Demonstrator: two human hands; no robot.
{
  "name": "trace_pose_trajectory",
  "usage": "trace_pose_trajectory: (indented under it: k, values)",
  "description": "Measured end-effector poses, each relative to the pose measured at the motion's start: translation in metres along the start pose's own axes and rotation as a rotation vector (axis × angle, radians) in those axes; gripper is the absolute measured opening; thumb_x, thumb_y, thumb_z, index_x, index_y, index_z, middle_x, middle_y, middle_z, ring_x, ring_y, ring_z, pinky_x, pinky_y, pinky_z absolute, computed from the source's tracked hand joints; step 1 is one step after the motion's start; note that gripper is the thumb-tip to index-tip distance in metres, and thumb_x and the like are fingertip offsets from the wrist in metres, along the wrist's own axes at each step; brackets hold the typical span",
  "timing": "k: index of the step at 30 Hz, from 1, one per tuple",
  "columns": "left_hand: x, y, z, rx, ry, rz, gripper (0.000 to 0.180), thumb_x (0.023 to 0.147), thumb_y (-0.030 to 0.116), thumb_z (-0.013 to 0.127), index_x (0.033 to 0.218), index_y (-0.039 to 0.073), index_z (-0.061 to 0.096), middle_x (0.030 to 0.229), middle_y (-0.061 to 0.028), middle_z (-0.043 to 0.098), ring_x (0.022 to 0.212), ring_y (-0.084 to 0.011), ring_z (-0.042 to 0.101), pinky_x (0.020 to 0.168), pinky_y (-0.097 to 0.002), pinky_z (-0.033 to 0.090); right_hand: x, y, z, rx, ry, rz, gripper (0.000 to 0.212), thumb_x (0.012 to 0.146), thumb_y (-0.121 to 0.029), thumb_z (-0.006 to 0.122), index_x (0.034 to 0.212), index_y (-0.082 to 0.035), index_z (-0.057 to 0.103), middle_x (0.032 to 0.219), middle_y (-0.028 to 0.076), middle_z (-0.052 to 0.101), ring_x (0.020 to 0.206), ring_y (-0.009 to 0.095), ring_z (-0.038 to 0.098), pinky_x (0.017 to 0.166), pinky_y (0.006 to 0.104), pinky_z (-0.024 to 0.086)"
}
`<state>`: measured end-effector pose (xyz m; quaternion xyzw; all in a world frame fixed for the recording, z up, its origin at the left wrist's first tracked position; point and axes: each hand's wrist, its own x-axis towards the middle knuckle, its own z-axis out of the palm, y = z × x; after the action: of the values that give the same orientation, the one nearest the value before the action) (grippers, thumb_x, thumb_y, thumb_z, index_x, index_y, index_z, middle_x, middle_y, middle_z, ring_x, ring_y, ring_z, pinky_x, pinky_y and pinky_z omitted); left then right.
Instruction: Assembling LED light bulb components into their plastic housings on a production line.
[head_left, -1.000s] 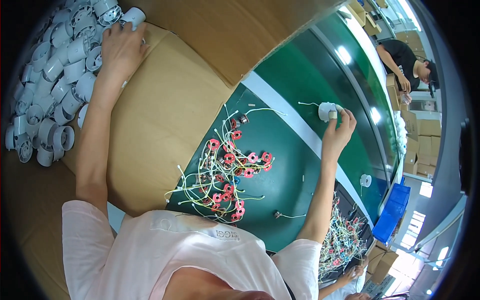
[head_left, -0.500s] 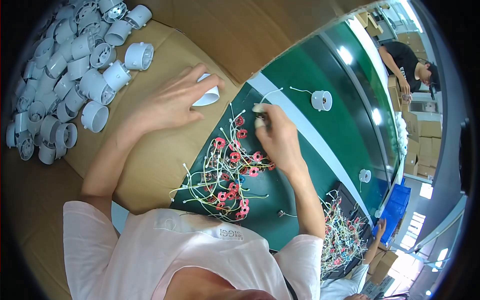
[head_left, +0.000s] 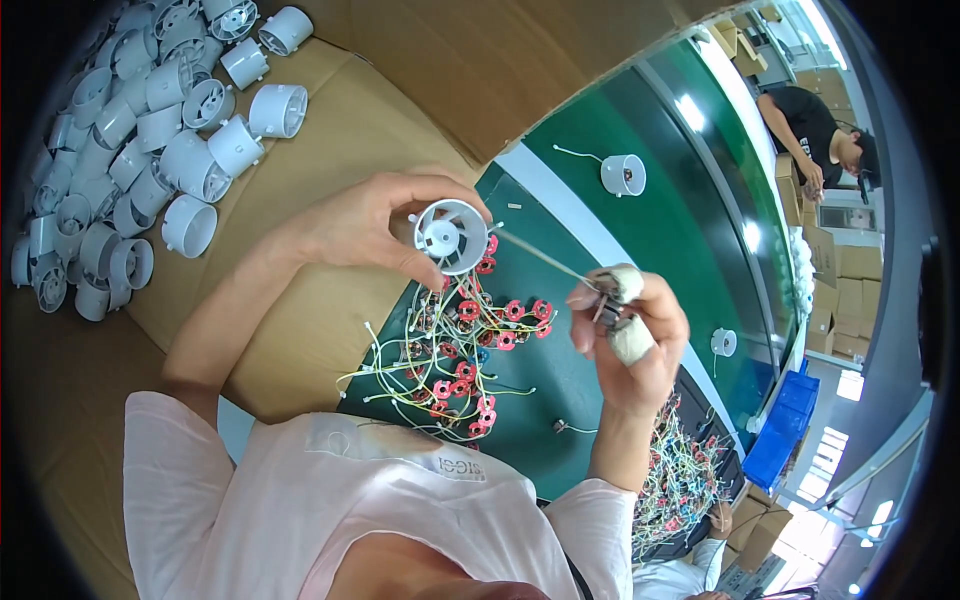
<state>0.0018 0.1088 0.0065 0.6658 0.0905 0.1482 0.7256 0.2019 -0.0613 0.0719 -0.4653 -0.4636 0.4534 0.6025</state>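
Observation:
My left hand [head_left: 365,228] grips a white plastic cup-shaped housing [head_left: 451,236] between thumb and fingers, its open end and inner hub facing up. My right hand [head_left: 640,365], its thumb and a fingertip wrapped in pale covers, pinches a small dark motor coil [head_left: 606,311] to the right of the housing. From the coil a pale wire [head_left: 545,258] stretches toward the housing's right rim. Below the housing, a heap of red ring-shaped coils [head_left: 466,372] with pale wires lies on the dark green table [head_left: 540,400].
Many white housings [head_left: 165,130] fill the cardboard box [head_left: 300,330] at left. Beyond the table, a green conveyor belt [head_left: 690,240] carries wired housings [head_left: 623,175]. A black tray [head_left: 735,470] of wired coils stands at right, near a blue bin [head_left: 785,425]. Other people work at far and lower right.
My left hand has raised the housing off the cardboard and turned its open end up. My right hand has moved right and nearer with the coil. A housing on the belt has shifted left.

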Motion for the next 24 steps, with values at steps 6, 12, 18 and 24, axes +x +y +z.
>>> trace_pose_trajectory:
  k: [6,12,18,24]
  values:
    - [-0.006,-0.004,-0.014,-0.518,-0.096,-0.165,0.073,0.066,0.013,0.081,0.126,0.003,0.040,0.108,-0.0038,0.055,0.101,-0.0116,0.053,0.084,-0.0258,0.046,0.013,0.021,-0.002,0.290,-0.136,0.056,0.053,0.083,-0.037,0.061,0.113,0.006,0.050,0.094,0.020,0.059,0.059,0.013,0.049,0.048,0.0236,0.038]
    - [-0.011,-0.013,-0.017,-0.331,-0.180,-0.020,0.073,0.066,0.009,0.080,0.125,0.002,0.037,0.109,-0.0041,0.053,0.100,-0.0109,0.053,0.084,-0.0258,0.046,0.028,0.025,-0.007,0.340,-0.233,0.157,0.057,0.083,-0.042,0.061,0.114,0.005,0.050,0.095,0.019,0.058,0.061,0.012,0.049,0.049,0.0234,0.038]
    - [-0.009,-0.009,-0.018,-0.131,-0.201,-0.046,0.069,0.067,0.010,0.080,0.122,0.002,0.039,0.109,-0.0044,0.051,0.100,-0.0109,0.052,0.085,-0.0263,0.046,0.033,0.035,-0.001,0.300,-0.225,0.160,0.052,0.083,-0.035,0.061,0.114,0.005,0.051,0.095,0.019,0.059,0.061,0.013,0.049,0.050,0.0232,0.038]
    - [-0.008,-0.012,-0.019,-0.126,-0.176,-0.039,0.067,0.067,0.010,0.079,0.121,0.001,0.040,0.108,-0.0047,0.052,0.101,-0.0106,0.052,0.086,-0.0267,0.046,0.033,0.039,-0.001,0.159,-0.147,0.217,0.047,0.081,-0.030,0.060,0.113,0.004,0.053,0.094,0.020,0.061,0.059,0.013,0.048,0.050,0.0226,0.039]
